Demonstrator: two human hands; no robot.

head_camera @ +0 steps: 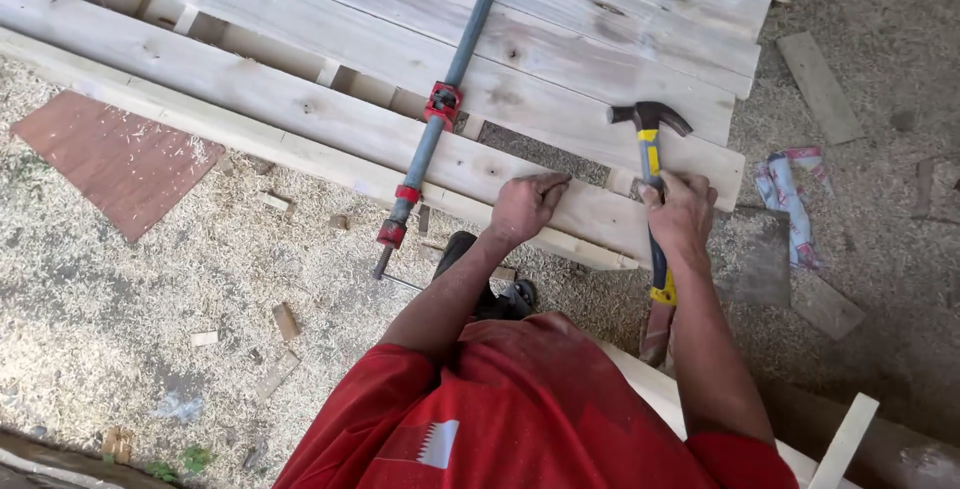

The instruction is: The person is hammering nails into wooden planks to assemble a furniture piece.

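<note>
Sawdust [150, 279] covers the floor around a panel of pale wooden boards [560, 59]. At the near board's edge [590, 211] the left hand [525, 204] presses down with its fingers curled, holding nothing that shows. The right hand [682, 211] is wrapped in a tight grip around the shaft of a yellow-and-black claw hammer [652, 144], whose head lies over the same board. A long grey bar clamp [440, 109] with red jaws crosses the boards just left of the left hand.
</note>
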